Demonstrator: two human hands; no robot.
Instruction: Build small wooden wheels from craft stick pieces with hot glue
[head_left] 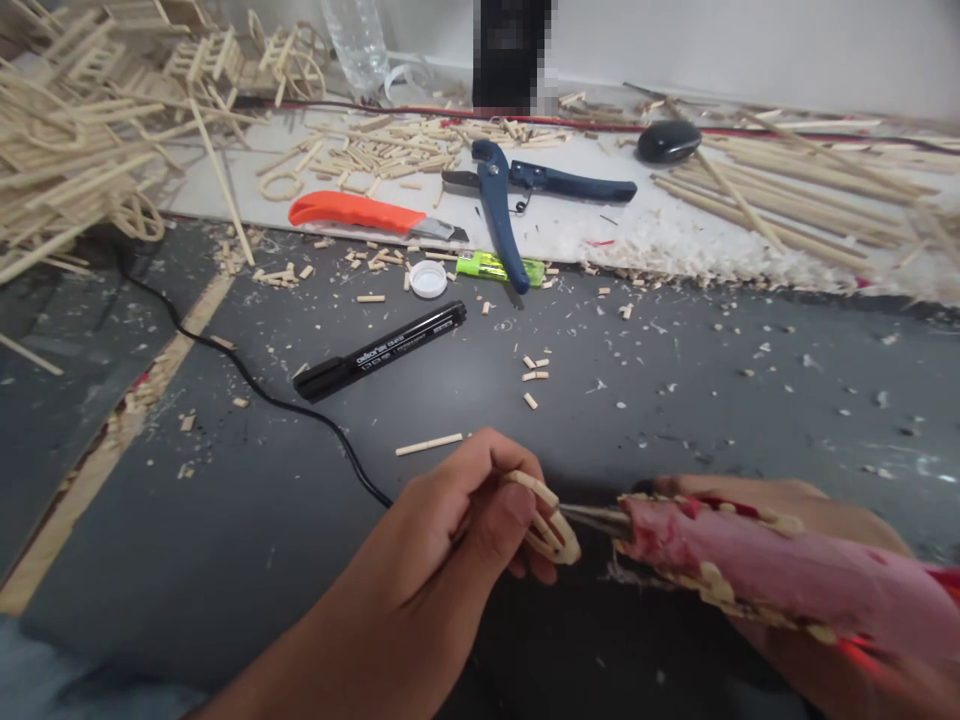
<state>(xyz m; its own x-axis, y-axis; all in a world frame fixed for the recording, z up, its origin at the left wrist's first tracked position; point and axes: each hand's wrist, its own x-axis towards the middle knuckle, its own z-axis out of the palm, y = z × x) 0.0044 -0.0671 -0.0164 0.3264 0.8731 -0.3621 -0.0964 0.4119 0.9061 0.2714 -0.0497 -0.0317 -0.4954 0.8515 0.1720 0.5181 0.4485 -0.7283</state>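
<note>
My left hand (480, 530) is closed, pinching a small curved piece built from short wooden sticks (559, 535) between thumb and fingers. From the right comes a pink, tape-wrapped glue gun (750, 560) with yellowish dried blobs along its sides and a red glow underneath. Its thin metal nozzle points left, at the edge of the wooden piece; whether they touch I cannot tell. My right hand (795, 500) is wrapped round the glue gun, which hides most of the fingers. A loose wooden stick (429, 444) lies just beyond my left hand.
Beyond my hands lie a black marker (382, 350), white cap (428, 279), green lighter (499, 268), orange utility knife (356, 212) and blue cutter (499, 205). Wooden frames (75, 130) pile up at left; long sticks (795, 200) and a black mouse (669, 142) are at right. A black cable (247, 378) crosses the table.
</note>
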